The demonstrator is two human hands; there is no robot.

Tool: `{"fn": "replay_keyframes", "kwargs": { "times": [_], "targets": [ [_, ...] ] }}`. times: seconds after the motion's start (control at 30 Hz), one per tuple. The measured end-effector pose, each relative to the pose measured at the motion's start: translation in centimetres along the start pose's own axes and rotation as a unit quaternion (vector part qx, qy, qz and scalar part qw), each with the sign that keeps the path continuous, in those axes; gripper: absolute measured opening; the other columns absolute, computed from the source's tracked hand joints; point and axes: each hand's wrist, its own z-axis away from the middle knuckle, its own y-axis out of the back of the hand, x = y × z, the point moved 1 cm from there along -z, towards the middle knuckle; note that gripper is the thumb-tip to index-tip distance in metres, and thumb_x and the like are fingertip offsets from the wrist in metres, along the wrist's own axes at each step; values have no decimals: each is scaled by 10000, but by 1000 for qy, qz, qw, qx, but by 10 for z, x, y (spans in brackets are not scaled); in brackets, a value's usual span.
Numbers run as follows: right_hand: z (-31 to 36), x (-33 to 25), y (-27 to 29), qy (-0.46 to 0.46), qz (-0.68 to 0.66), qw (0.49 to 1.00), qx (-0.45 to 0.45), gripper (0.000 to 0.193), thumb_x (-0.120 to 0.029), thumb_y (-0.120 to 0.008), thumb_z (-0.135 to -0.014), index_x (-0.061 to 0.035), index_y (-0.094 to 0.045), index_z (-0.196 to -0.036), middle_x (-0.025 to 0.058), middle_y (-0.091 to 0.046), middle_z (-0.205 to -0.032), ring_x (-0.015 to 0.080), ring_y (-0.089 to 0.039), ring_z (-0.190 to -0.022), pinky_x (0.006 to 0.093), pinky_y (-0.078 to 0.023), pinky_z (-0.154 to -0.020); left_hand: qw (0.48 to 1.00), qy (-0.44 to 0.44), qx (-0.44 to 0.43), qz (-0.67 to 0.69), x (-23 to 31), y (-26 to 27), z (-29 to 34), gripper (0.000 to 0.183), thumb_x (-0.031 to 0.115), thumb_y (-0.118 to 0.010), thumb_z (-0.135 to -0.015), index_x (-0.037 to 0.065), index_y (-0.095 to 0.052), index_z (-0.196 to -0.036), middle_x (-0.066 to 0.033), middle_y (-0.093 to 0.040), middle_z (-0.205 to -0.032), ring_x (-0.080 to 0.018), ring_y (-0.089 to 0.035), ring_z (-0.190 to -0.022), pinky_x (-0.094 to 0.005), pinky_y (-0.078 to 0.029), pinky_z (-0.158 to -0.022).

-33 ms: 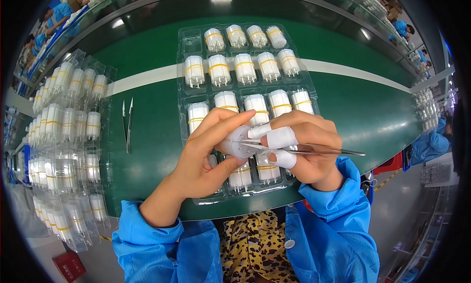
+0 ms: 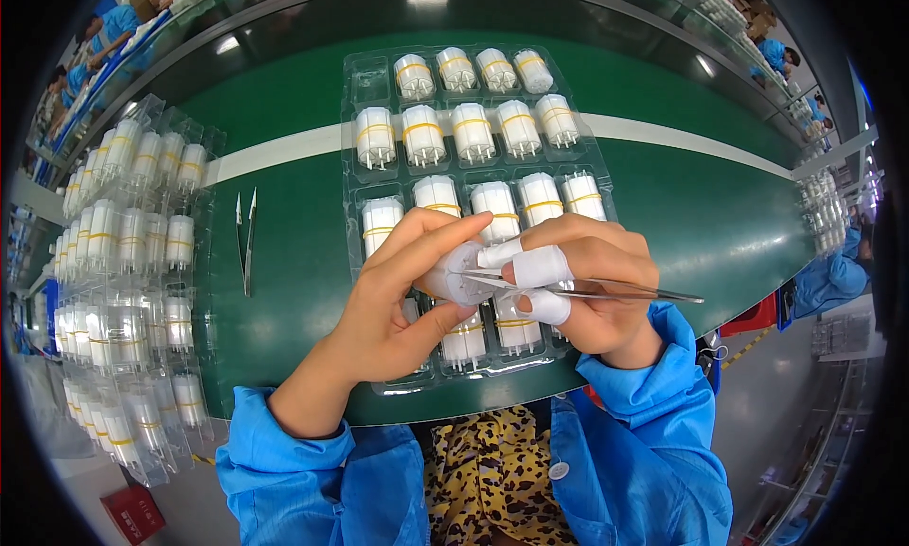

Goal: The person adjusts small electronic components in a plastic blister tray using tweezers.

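while my left hand (image 2: 393, 309) is grasping a white cylinder (image 2: 453, 266) between fingers and thumb, i am running the right hand (image 2: 601, 281), which is pinching steel tweezers (image 2: 677, 296) with white-wrapped fingertips. the tweezer tips are pointing in at the cylinder's end face; i cannot tell whether they are gripping anything. i am judging this piece to be partway through. beneath and ahead of both hands, yellow-banded cylinders (image 2: 423, 134) are filling most of the clear tray (image 2: 370, 82), with a pocket far ahead of the left hand showing bare plastic; whether those pieces are finished or waiting, i cannot tell. for moving, i am seeing green bench (image 2: 701, 224) stretching out to the right of the right hand. left of the left hand, spare tweezers (image 2: 248, 273) are lying short of stacked trays (image 2: 99, 233). the bench's near edge is passing close by both wrists.
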Motion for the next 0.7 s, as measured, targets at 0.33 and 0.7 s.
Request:
{"fn": "replay_keyframes", "kwargs": {
  "times": [0.33,0.7],
  "targets": [
    [3,0,-4,-40,13,998,46,166,-41,-728,-688,14,-693,-840,155,-684,-812,219,-674,-707,293,-539,-612,1000,11,-12,19,0,-1,0,670,-104,-614,-680,41,-501,-1325,-107,-501,-1098,-201,-513,-986,-274,-429,-825],
    [1,2,-1,-9,-22,1000,-7,219,12,-727,-705,27,-688,-920,159,-672,-845,263,-676,-760,312,-537,-666,1000,8,-19,15,1,1,0,653,-91,-609,-700,38,-494,-1330,-109,-500,-1101,-194,-520,-979,-264,-451,-806]
  ]
}}
